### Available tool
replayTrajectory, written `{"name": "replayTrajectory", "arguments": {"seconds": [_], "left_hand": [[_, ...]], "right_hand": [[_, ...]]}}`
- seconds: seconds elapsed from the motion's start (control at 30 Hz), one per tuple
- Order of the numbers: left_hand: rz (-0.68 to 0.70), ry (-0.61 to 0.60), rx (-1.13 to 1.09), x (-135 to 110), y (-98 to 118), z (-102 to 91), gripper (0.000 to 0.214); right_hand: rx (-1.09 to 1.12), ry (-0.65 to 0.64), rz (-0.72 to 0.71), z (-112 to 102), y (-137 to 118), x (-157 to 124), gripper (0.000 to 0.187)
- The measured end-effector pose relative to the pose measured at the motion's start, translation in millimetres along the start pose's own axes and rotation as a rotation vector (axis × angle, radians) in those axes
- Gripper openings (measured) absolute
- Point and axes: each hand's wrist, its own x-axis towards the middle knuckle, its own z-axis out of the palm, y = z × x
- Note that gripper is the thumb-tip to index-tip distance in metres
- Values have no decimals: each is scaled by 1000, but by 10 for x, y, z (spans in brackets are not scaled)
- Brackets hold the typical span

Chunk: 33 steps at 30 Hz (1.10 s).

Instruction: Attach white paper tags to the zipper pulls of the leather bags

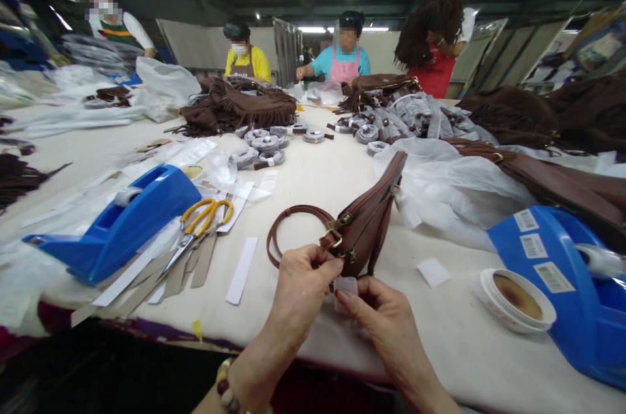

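A brown leather bag (372, 225) with zippers and gold-coloured hardware stands on the table in front of me, its looped strap (278, 231) lying to the left. My left hand (306, 277) pinches at the near lower end of the bag, close to a zipper pull (349, 256); the exact spot is covered by the fingers. Between the thumb and fingers of my right hand (379, 306) is a small translucent white piece of wrapping (345, 293), held against that same end. It touches the left fingertips or nearly so.
Yellow-handled scissors (198, 225) lie on paper strips beside a blue tape dispenser (127, 218). At right are another blue dispenser (562, 277), a round white tub (516, 300) and plastic wrap (450, 186). Wrapped straps (264, 143) and fringed bags (239, 104) lie farther back; several people work beyond.
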Motion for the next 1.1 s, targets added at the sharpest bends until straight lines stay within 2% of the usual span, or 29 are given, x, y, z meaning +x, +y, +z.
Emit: {"name": "replayTrajectory", "arguments": {"seconds": [0.13, 0.27, 0.4, 0.53, 1.1], "left_hand": [[-37, -40, -31, -35, 34, -12, 18], [-127, -89, -207, -53, 35, 26, 16], [-167, -71, -323, -46, -6, 53, 17], [-189, -42, -333, -29, -34, 35, 17], [-189, -50, -286, -15, -12, 41, 15]], "right_hand": [[-12, 6, -1, 4, 0, 7, 28], [-35, 6, -28, -20, 17, -2, 29], [-41, 4, -4, -61, 7, -29, 29], [-26, -22, 35, -78, -11, -53, 30], [-29, -37, 31, -72, -82, -66, 28]]}}
